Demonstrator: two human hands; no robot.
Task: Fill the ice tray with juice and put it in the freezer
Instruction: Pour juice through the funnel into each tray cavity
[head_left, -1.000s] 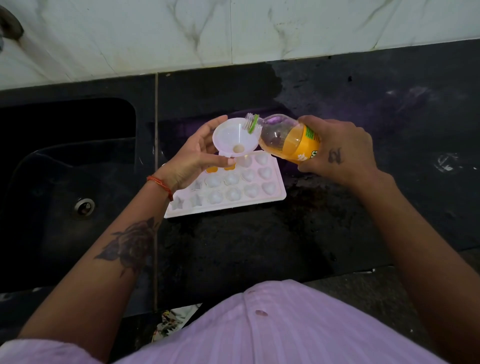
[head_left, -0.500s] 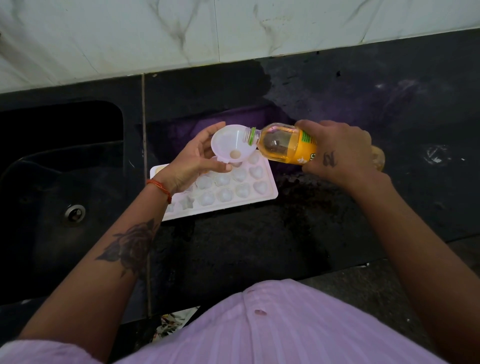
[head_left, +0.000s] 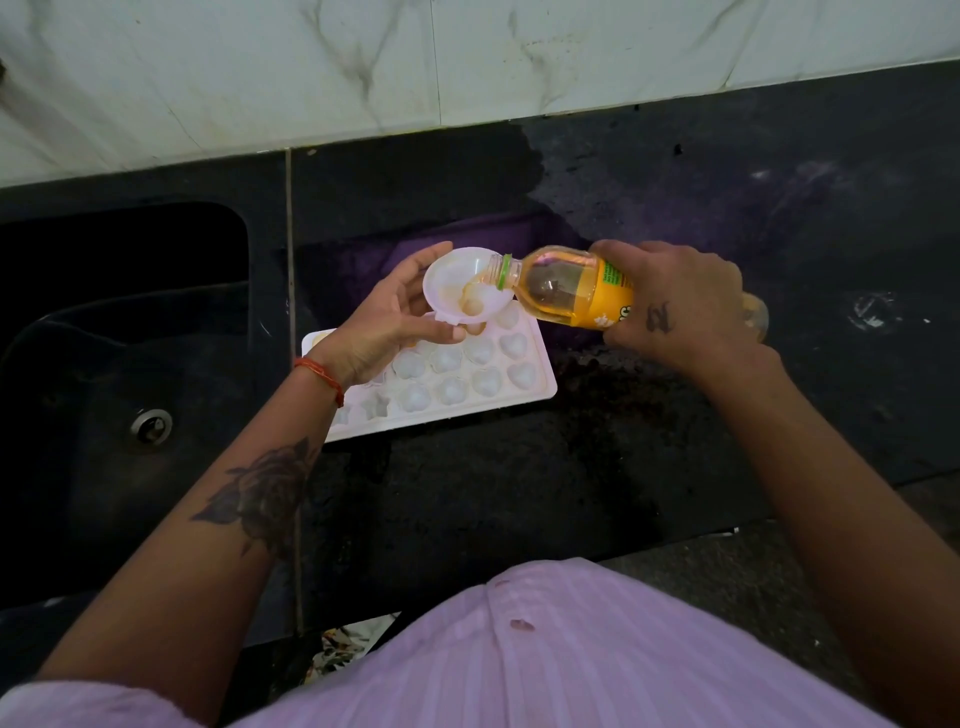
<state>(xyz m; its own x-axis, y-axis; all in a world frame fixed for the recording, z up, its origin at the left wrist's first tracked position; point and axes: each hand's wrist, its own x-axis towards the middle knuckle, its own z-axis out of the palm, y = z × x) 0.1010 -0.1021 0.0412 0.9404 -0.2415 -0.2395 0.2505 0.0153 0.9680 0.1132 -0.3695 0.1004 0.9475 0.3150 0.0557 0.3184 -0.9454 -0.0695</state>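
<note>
**Head view: juice runs through a funnel into the tray's far row**

Head view looks down on a black counter with a dark sink at 9 o'clock and pale marble wall tiles at 12 o'clock. The white ice tray lies flat on the counter near the centre, its long axis running from about 8 o'clock to 2 o'clock, with heart-shaped and star-shaped cells. Most visible cells look pale and unfilled; a trace of orange shows at the far row under the funnel and at the far left corner.

The right hand wraps round the body of the juice bottle, which lies nearly level with its long axis pointing toward 9 o'clock, mouth at the funnel's rim. The left hand holds the white funnel by fingers and thumb, spout down over a cell at the tray's far edge; orange liquid is pooling inside.

The move ahead turns on the funnel's spout sitting directly over one cell: the tray lies below and toward 6 o'clock of both hands, and the left hand is the nearer one, so it would shift the funnel from cell to cell.

The bottle has a yellow-orange label with a green patch; its print is too small and curved to read. A small tattooed mark sits on the back of the right hand.
</note>
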